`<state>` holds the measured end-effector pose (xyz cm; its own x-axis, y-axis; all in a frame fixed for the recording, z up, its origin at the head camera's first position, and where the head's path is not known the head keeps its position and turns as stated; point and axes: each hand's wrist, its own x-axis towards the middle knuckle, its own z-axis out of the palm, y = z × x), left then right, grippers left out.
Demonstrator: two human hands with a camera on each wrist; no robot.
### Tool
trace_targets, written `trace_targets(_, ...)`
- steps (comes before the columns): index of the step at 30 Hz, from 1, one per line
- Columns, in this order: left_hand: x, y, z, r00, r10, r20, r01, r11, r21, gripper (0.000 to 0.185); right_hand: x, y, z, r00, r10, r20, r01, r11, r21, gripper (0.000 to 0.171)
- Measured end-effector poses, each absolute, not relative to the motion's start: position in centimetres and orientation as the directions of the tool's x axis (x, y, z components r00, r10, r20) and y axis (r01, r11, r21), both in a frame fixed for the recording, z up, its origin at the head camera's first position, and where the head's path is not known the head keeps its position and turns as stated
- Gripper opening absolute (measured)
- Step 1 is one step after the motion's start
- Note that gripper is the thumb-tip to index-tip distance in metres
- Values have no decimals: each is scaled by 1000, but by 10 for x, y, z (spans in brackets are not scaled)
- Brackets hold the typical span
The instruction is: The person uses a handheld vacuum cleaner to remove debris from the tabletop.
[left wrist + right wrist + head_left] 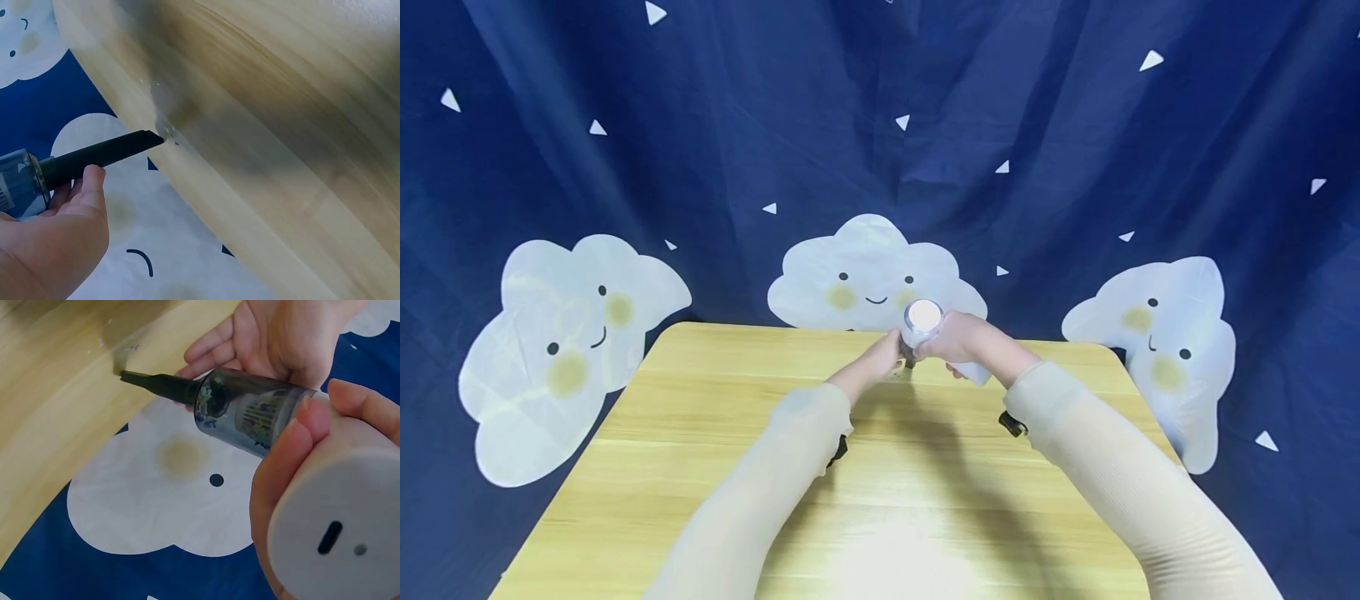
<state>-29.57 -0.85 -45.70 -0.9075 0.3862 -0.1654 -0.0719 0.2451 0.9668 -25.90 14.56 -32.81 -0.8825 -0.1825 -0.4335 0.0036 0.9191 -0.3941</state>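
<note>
Your R hand (312, 456) grips the handheld vac (294, 456) by its white body; L hand (275, 337) lies relaxed, cupped under the clear bin. Nozzle tip at table (281, 125) far edge, on crumbs (164, 128). Some debris already in bin, specks left, so cleanup's partway imo.

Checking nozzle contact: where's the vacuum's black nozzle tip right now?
The nozzle tip sits at the far edge of the wooden table, by small debris, centre of the head view; the handheld vacuum is held by both hands.
</note>
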Motion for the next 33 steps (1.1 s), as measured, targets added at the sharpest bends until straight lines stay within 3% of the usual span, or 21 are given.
trace_targets(10,-290,-16,-446,-910,361,-206,-60,378,924,67,-256,147,-328,-884,-172,-435,53,886,-460,44)
trace_targets(20,-282,-25,-440,-928,284,-241,-74,495,866,72,-255,147,-334,-871,-250,-423,27,835,-549,36)
trace_targets(33,-271,-28,-438,-936,255,-244,-69,545,836,75,-248,152,-325,-833,-289,-471,57,804,-593,36)
